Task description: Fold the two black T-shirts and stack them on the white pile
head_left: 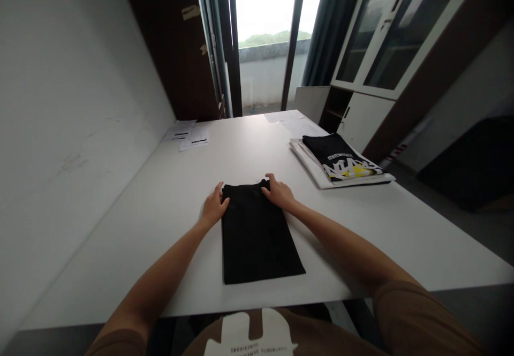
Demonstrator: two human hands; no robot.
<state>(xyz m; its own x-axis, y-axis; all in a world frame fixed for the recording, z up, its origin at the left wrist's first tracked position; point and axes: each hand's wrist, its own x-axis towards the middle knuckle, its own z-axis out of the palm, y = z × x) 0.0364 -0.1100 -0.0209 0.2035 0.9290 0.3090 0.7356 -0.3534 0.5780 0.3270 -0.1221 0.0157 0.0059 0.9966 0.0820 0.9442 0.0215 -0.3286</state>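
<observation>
A folded black cloth (259, 238) lies flat on the white table (249, 144), close to its front edge. My left hand (214, 205) grips the cloth's far left corner between thumb and fingers. At the far right corner, my right hand (279, 191) pinches the same cloth, with the thumb on top and the index finger beyond the edge. The cloth's far edge between the hands looks slightly wavy.
A stack of folded garments (341, 160), a black printed one on top, sits on the table's right side. Papers (195, 136) lie at the far left, more sheets (297, 123) at the far edge. A wall (80, 131) borders the left side.
</observation>
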